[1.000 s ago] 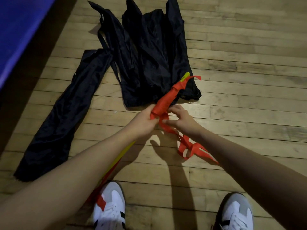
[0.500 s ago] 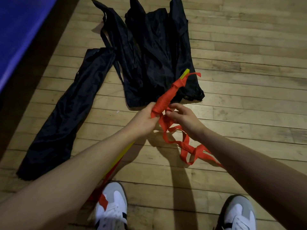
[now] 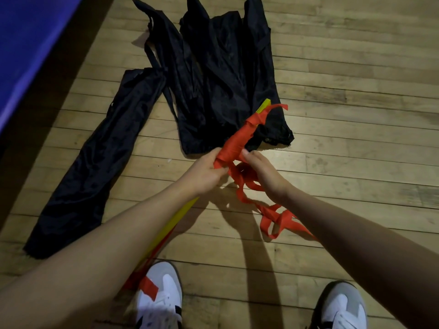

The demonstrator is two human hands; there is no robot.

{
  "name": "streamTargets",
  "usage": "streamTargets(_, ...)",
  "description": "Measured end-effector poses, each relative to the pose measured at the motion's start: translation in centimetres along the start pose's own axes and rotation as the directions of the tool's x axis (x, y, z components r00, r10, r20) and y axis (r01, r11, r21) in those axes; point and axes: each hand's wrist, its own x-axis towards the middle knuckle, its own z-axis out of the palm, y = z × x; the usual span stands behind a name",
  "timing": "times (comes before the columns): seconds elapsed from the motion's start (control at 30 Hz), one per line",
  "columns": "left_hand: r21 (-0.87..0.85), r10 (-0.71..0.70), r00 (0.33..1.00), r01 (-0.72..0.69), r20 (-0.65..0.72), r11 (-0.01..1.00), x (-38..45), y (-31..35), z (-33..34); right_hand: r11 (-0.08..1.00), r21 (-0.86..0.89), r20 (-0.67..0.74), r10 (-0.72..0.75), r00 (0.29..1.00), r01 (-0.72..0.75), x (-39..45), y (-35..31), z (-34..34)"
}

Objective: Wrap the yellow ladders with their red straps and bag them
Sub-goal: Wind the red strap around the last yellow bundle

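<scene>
Wooden floorboards [image 3: 344, 74] carry black bags [image 3: 221, 74]. Above them, the yellow ladder bundle [image 3: 183, 213] is gripped by the left hand [image 3: 202, 172], while the red strap [image 3: 237, 141] is pinched by the right hand [image 3: 263, 174]. Each turn should be pulled taut and overlapped, slack [image 3: 275, 219] being fed steadily.

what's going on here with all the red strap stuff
A person is winding a red strap around a bundle of yellow ladder slats. The left hand grips the bundle at the wrapped part while the right hand feeds the loose strap. Much strap trails loose. Black bags lie on the wooden floor, nothing bagged yet.
</scene>
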Motion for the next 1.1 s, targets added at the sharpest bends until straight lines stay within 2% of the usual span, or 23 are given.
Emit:
streamTargets(0.07, 0.007, -0.005, 1.000, 0.005, 0.000, 1.000, 0.0, 0.0, 0.0, 1.000, -0.017, 0.029, 0.002, 1.000, -0.001, -0.1, -0.2, 0.2)
streamTargets(0.17, 0.009, -0.017, 1.000, 0.017, -0.017, 1.000, 0.1, 0.0, -0.1, 1.000, -0.011, -0.034, 0.019, 0.999, -0.020, 0.0, 0.1, 0.1)
streamTargets(0.23, 0.024, -0.019, 0.999, 0.020, -0.029, 1.000, 0.2, -0.2, 0.0, 1.000, 0.014, -0.027, 0.011, 1.000, -0.011, 0.0, 0.3, -0.3)
streamTargets(0.33, 0.071, -0.012, 0.999, 0.016, -0.053, 0.997, 0.1, -0.2, 0.0, 0.999, 0.038, 0.028, 0.015, 0.999, -0.017, -0.2, 0.0, -0.6)
streamTargets(0.5, 0.172, -0.048, 0.998, 0.053, -0.031, 0.984, -0.3, 0.2, 0.1, 0.989, -0.119, 0.112, 0.097, 0.989, -0.084, -0.1, 0.1, -0.7)
streamTargets(0.63, 0.245, -0.078, 0.995, 0.092, -0.066, 0.965, 0.1, -0.4, 0.3, 0.996, -0.070, 0.234, 0.066, 0.970, -0.051, -0.2, -0.4, 0.2)
streamTargets(0.7, 0.284, -0.124, 0.992, 0.128, -0.029, 0.950, 0.3, -0.8, 0.6, 0.996, -0.090, 0.250, 0.031, 0.968, -0.009, -0.2, -0.7, 0.5)
streamTargets(0.77, 0.311, -0.222, 0.973, 0.190, 0.069, 0.931, 0.4, -0.8, 0.3, 0.992, -0.127, 0.240, 0.015, 0.971, 0.016, 0.0, -0.6, 0.5)
streamTargets(0.83, 0.346, -0.275, 0.952, 0.216, 0.132, 0.913, 0.5, -0.5, -0.3, 0.988, -0.155, 0.208, 0.044, 0.977, -0.012, -0.1, -0.4, -0.1)
streamTargets(0.9, 0.386, -0.220, 0.970, 0.166, 0.100, 0.907, 0.6, -0.6, -1.0, 0.988, -0.149, 0.187, 0.073, 0.980, -0.046, -0.1, -0.2, -1.0)
streamTargets(1.0, 0.353, -0.069, 0.996, 0.087, -0.063, 0.932, 0.4, -0.9, -1.7, 0.990, -0.130, 0.213, 0.081, 0.974, -0.053, -0.3, -0.1, -1.7)
streamTargets(1.1, 0.280, 0.059, 0.994, -0.032, -0.090, 0.959, -0.3, -0.9, -1.4, 0.990, -0.119, 0.251, 0.099, 0.963, -0.071, -0.6, -0.1, -1.4)
